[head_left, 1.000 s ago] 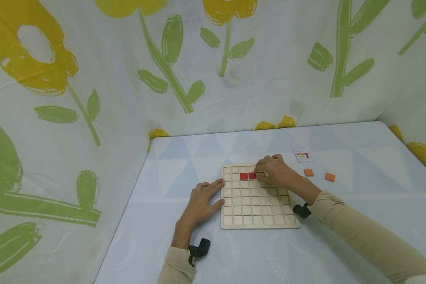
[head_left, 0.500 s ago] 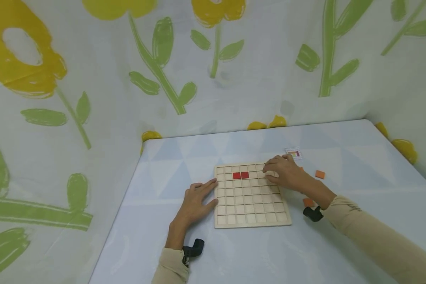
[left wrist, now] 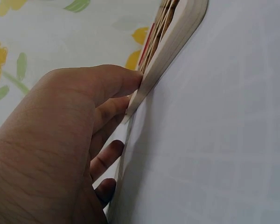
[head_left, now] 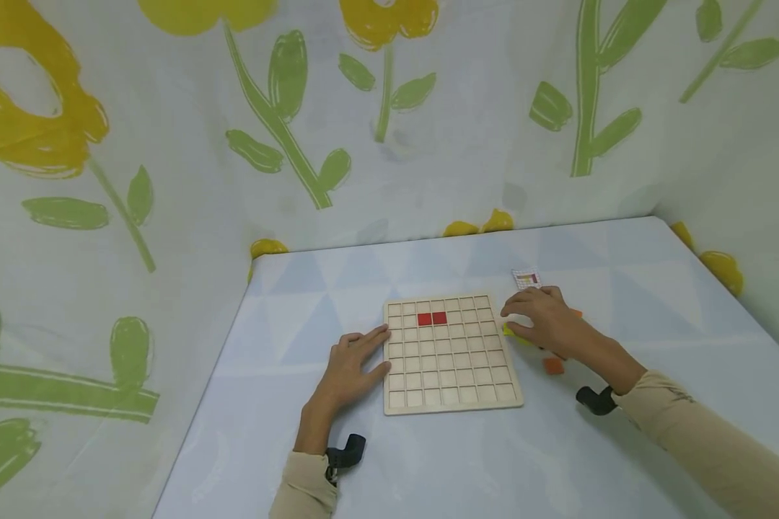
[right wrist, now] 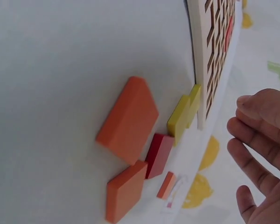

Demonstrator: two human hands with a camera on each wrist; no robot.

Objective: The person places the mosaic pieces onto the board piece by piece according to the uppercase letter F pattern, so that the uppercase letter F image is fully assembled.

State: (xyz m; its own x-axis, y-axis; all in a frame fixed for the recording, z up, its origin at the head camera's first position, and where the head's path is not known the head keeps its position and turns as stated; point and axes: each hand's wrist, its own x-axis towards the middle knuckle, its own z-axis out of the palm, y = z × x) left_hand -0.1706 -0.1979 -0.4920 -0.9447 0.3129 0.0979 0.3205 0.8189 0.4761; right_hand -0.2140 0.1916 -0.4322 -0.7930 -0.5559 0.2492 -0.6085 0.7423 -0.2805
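Note:
A square wooden grid board [head_left: 451, 360] lies flat on the table. Two red square tiles [head_left: 432, 318] sit side by side in its second row from the back. My left hand [head_left: 350, 371] touches the board's left edge with extended fingertips; the left wrist view shows the thumb [left wrist: 126, 83] against the wooden side. Past the board's right edge, my right hand [head_left: 548, 321] hovers with thumb and fingers apart, holding nothing. Near it are yellow tiles [right wrist: 178, 119], a red tile [right wrist: 159, 155] and orange tiles [right wrist: 130, 121], partly hidden by the hand in the head view.
A small printed card [head_left: 527, 278] with a coloured grid pattern lies behind the right hand. A flowered cloth [head_left: 389, 173] rises behind the table's far edge. Dark camera mounts [head_left: 347, 452] are worn on both wrists.
My right hand has moved right, from over the board beside the red tiles to the loose tiles outside it. My left hand stays at the board's edge. The head view has shifted slightly.

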